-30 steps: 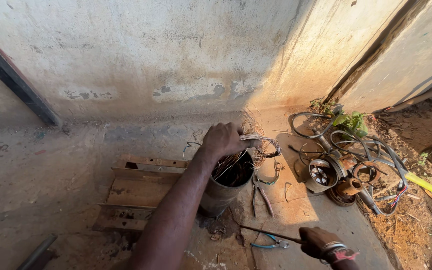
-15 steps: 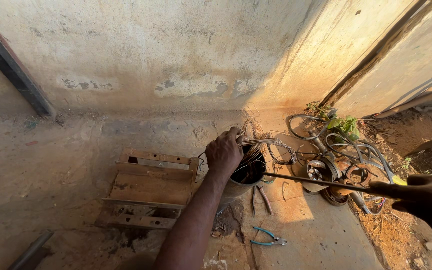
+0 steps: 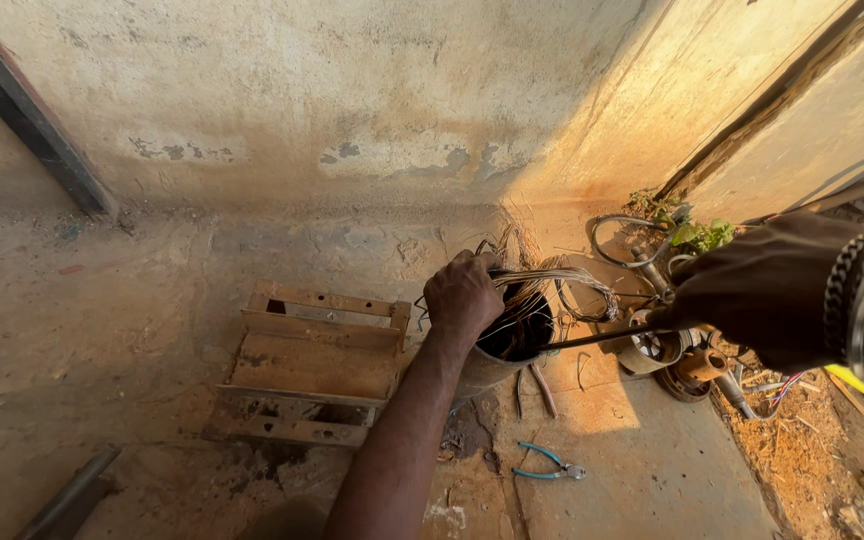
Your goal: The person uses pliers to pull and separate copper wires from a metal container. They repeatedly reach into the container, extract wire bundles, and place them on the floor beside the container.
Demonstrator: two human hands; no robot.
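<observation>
— Your left hand (image 3: 464, 295) grips the wire-filled motor housing (image 3: 512, 335) on the floor, right of the wooden frame (image 3: 317, 365).
— And your right hand (image 3: 752, 290)?
— It's risen, closed on a thin rod (image 3: 597, 338), tip now reaching the windings.

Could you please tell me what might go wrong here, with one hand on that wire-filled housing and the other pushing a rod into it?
The left hand grips the rim of the round metal motor housing beside loose copper wire strands; these could cut fingers. The thin dark metal rod in the right hand points towards the left hand, so a slip might jab it. The housing sits tilted and could roll.
</observation>
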